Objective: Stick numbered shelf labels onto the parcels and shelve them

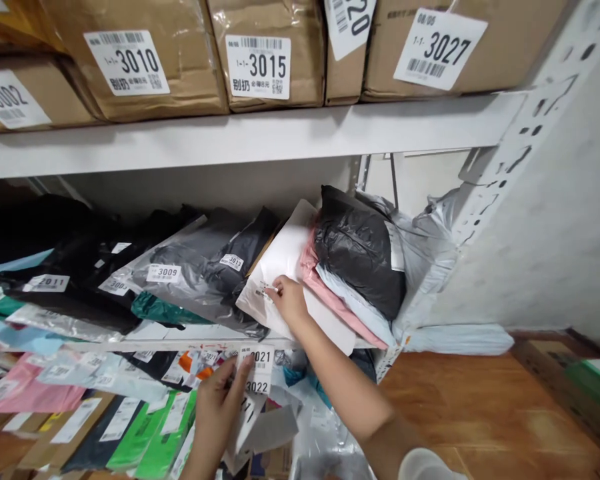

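Note:
My left hand [219, 407] is closed on a strip of white number labels [257, 372] reading 3021 and 3022, held in front of the lower shelf. Reaching up to the middle shelf, my right hand [288, 299] presses its fingertips on a small label on a white parcel bag [286, 261]. That bag leans among other soft parcels: a pink one [325, 288], a pale blue one, and a black one [360, 250] on top. To the left lie grey and black bags tagged 3009 [163, 273] and 3013 [231, 262].
Cardboard boxes labelled 3010 [130, 67], 3015 [259, 65] and 3027 [440, 48] fill the top shelf. Pink, green and blue parcels crowd the lower shelf at left. A white upright post [500, 167] stands at right, with wooden floor [460, 407] beyond.

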`<state>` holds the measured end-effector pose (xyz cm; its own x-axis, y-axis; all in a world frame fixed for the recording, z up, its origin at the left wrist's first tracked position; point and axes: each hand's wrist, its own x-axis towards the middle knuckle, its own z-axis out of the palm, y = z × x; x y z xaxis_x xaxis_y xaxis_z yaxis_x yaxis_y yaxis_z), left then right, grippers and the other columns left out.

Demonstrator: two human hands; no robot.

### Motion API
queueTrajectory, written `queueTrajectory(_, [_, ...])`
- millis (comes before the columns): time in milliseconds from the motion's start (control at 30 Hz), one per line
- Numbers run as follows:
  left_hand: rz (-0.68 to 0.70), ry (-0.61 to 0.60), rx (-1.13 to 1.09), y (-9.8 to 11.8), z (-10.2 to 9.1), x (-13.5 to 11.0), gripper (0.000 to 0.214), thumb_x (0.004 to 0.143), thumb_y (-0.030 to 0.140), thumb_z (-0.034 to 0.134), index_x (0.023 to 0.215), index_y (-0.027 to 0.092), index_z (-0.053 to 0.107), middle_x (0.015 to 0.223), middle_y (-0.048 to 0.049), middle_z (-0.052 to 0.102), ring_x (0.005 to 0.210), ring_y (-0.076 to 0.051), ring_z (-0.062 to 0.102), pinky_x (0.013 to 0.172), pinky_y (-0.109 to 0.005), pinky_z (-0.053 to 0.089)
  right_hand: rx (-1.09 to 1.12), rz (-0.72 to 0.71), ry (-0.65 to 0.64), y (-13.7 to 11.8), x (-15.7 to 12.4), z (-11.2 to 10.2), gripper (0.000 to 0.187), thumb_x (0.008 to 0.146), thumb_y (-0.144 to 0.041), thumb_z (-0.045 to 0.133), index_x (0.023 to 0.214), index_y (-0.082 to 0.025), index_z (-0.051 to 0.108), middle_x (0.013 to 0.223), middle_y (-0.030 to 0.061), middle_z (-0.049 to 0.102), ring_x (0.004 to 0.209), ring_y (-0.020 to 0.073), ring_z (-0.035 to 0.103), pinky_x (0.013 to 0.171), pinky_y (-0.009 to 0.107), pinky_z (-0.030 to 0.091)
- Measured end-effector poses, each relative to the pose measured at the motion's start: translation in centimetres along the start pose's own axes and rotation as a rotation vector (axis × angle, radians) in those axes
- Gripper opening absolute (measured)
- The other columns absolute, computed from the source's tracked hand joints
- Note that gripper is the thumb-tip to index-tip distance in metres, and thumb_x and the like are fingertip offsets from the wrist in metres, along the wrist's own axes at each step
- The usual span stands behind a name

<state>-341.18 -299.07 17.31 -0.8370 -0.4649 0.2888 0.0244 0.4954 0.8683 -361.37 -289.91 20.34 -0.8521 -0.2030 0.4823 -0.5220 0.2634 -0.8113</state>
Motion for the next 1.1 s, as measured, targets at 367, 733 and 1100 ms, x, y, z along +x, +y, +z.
queueTrajectory(367, [0.116,-0.144,-0.116,6.7,2.4,4.1,0.035,0.086,0.049,0.052,0.082,0.017,0.065,0.075,-0.0006,0.065,0.076,-0.018,0.059,0.065,-0.022,0.044,-0.147,-0.362,0.244,2.4,-5.0,-6.2,0.024,0.091,-0.019,0.047,0.109,-0.02,0.063,0.104,0.0093,0.065,0.1,0.0215,0.058,0.09,0.037,0.046])
queueTrajectory(733, [0.24,-0.194,0.692,10.6,12.1,12.6,0.042,0.092,0.045,0.039,0.116,0.02,0.063,0.099,-0.015,0.072,0.092,-0.028,0.066,0.075,-0.033,0.043,-0.196,-0.208,0.285,5.4,-3.4,-10.5,0.068,0.081,-0.017,0.054,0.145,-0.015,0.033,0.144,0.0157,0.043,0.13,0.0277,0.044,0.108,0.046,0.037])
queueTrajectory(1100, [0.171,-0.114,0.707,10.3,12.8,12.5,0.044,0.09,0.052,0.04,0.108,0.021,0.067,0.098,-0.0153,0.072,0.09,-0.029,0.066,0.069,-0.032,0.041,-0.339,-0.285,0.086,5.9,-4.0,-9.1,0.058,0.08,-0.005,0.046,0.136,-0.02,0.05,0.139,0.0093,0.052,0.122,0.0244,0.047,0.102,0.042,0.038])
